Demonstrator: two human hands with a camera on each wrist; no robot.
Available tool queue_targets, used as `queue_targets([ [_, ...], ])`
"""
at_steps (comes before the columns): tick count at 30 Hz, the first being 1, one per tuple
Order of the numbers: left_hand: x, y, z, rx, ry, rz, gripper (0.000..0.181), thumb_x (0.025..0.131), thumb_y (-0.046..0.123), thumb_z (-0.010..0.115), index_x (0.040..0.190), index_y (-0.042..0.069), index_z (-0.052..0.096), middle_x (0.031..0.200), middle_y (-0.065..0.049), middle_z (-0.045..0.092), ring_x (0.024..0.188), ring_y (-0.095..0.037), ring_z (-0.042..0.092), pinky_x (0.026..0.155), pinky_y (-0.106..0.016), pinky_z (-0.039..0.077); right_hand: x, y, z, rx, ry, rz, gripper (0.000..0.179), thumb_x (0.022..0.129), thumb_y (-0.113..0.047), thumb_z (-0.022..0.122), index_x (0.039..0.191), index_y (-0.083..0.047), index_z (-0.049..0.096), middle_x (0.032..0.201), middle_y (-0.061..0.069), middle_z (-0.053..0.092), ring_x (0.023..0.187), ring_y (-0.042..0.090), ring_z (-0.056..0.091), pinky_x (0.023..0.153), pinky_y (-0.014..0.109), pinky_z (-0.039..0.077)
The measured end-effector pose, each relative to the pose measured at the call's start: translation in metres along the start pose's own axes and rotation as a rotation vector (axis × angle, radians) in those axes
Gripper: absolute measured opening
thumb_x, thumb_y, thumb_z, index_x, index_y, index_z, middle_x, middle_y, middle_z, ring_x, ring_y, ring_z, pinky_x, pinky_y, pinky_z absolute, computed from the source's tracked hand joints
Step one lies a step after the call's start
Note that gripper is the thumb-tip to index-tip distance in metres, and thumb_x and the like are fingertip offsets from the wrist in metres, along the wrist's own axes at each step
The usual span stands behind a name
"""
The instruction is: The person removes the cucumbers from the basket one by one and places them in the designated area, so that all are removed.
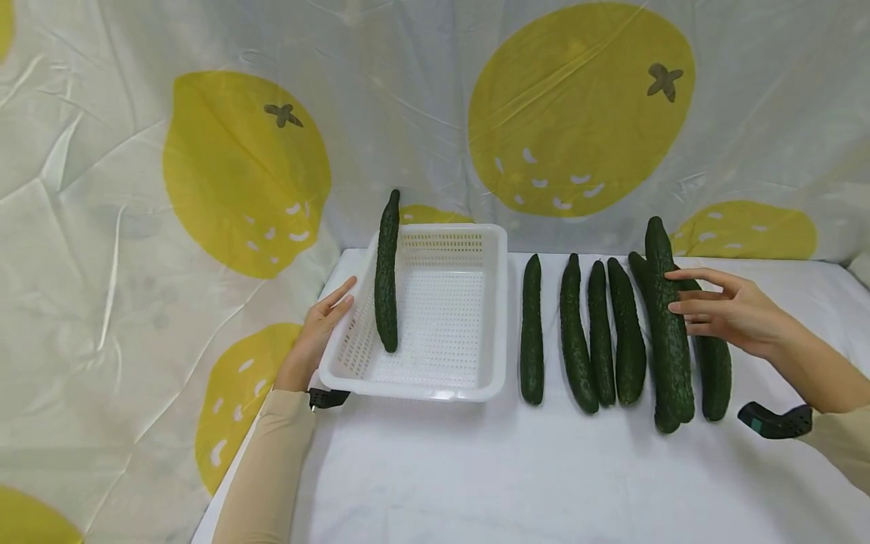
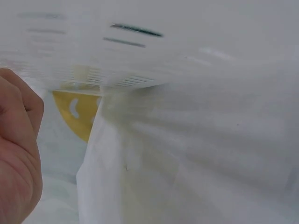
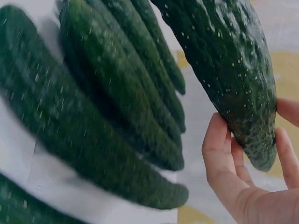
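Note:
My right hand (image 1: pixel 737 310) pinches a long dark green cucumber (image 1: pixel 669 340) between thumb and fingers. In the right wrist view, the fingers (image 3: pixel 224 161) lie around the tapered lower end of that cucumber (image 3: pixel 233 70). Several more cucumbers (image 1: pixel 628 340) lie side by side to its left, and the held one overlaps others in the head view. On the left, my left hand (image 1: pixel 314 332) touches the side of a white slotted plastic basket (image 1: pixel 491 325), fingers extended against its outer rim. One cucumber (image 1: pixel 386 279) leans lengthwise in the basket, its tip above the far rim.
A white cloth (image 1: pixel 544 483) covers the table. Behind and to the left hangs a pale sheet (image 1: pixel 401 91) with yellow lemon prints. One cucumber (image 1: pixel 532 332) lies closest to the basket's right side, and another (image 1: pixel 715 370) is at the right end of the row.

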State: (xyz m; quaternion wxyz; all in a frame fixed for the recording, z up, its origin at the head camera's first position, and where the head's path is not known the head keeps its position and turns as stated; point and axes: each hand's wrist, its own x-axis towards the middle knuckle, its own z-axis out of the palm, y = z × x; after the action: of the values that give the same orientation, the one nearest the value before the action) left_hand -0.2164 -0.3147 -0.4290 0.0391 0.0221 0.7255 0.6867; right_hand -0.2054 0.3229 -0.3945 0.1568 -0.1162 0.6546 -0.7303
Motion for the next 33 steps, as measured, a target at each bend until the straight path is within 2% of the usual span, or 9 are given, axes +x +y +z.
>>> queue_targets([
  [5, 0.001, 0.0, 0.0, 0.006, 0.0, 0.006, 0.055, 0.105, 0.031, 0.053, 0.156, 0.024, 0.036, 0.136, -0.011, 0.053, 0.107, -0.016, 0.061, 0.083, -0.029, 0.054, -0.007, 0.006, -0.017, -0.019, -0.02, -0.01, 0.052, 0.097, 0.015, 0.049, 0.133, -0.019, 0.064, 0.119, -0.004, 0.067, 0.088, 0.019, 0.067, 0.073, 0.033, 0.056],
  [10, 0.0, 0.001, -0.001, 0.012, 0.004, 0.01, 0.054, 0.105, 0.03, 0.053, 0.156, 0.024, 0.037, 0.135, -0.011, 0.053, 0.105, -0.015, 0.062, 0.082, -0.029, 0.055, -0.013, 0.01, -0.032, -0.053, 0.006, 0.003, 0.052, 0.098, 0.014, 0.049, 0.133, -0.021, 0.064, 0.11, -0.001, 0.071, 0.085, 0.019, 0.066, 0.071, 0.033, 0.055],
  [14, 0.0, 0.001, 0.0, 0.008, 0.006, 0.008, 0.054, 0.105, 0.03, 0.053, 0.156, 0.024, 0.038, 0.134, -0.01, 0.054, 0.105, -0.015, 0.062, 0.082, -0.029, 0.055, -0.02, 0.013, -0.042, -0.069, 0.031, 0.007, 0.052, 0.098, 0.015, 0.049, 0.133, -0.022, 0.064, 0.106, 0.001, 0.073, 0.089, 0.014, 0.067, 0.07, 0.031, 0.055],
  [18, 0.0, 0.0, -0.001, 0.013, 0.014, 0.002, 0.054, 0.104, 0.031, 0.054, 0.155, 0.025, 0.038, 0.132, -0.008, 0.055, 0.104, -0.014, 0.062, 0.082, -0.029, 0.055, -0.024, 0.015, -0.051, -0.131, 0.061, 0.011, 0.054, 0.097, 0.015, 0.05, 0.133, -0.023, 0.063, 0.107, -0.003, 0.072, 0.096, 0.01, 0.067, 0.07, 0.03, 0.055],
  [25, 0.001, 0.0, -0.001, 0.021, 0.009, -0.001, 0.055, 0.104, 0.033, 0.055, 0.155, 0.026, 0.038, 0.135, -0.01, 0.054, 0.105, -0.016, 0.062, 0.082, -0.029, 0.055, -0.029, 0.02, -0.062, -0.21, 0.073, 0.002, 0.054, 0.098, 0.014, 0.049, 0.138, -0.02, 0.06, 0.115, -0.016, 0.066, 0.095, 0.008, 0.067, 0.07, 0.03, 0.055],
  [28, 0.001, 0.0, -0.001, 0.016, 0.007, -0.009, 0.056, 0.103, 0.034, 0.055, 0.156, 0.026, 0.038, 0.136, -0.011, 0.053, 0.106, -0.016, 0.061, 0.083, -0.028, 0.054, -0.032, 0.023, -0.067, -0.213, 0.07, -0.008, 0.054, 0.098, 0.015, 0.048, 0.138, -0.02, 0.06, 0.116, -0.017, 0.065, 0.095, 0.008, 0.067, 0.069, 0.029, 0.055],
  [33, 0.001, 0.0, -0.001, -0.002, 0.009, -0.008, 0.056, 0.103, 0.033, 0.056, 0.156, 0.025, 0.038, 0.134, -0.008, 0.055, 0.108, -0.015, 0.06, 0.083, -0.027, 0.054, -0.036, 0.025, -0.076, -0.287, 0.095, -0.003, 0.053, 0.098, 0.013, 0.049, 0.138, -0.021, 0.06, 0.115, -0.021, 0.063, 0.093, 0.006, 0.067, 0.068, 0.029, 0.055],
])
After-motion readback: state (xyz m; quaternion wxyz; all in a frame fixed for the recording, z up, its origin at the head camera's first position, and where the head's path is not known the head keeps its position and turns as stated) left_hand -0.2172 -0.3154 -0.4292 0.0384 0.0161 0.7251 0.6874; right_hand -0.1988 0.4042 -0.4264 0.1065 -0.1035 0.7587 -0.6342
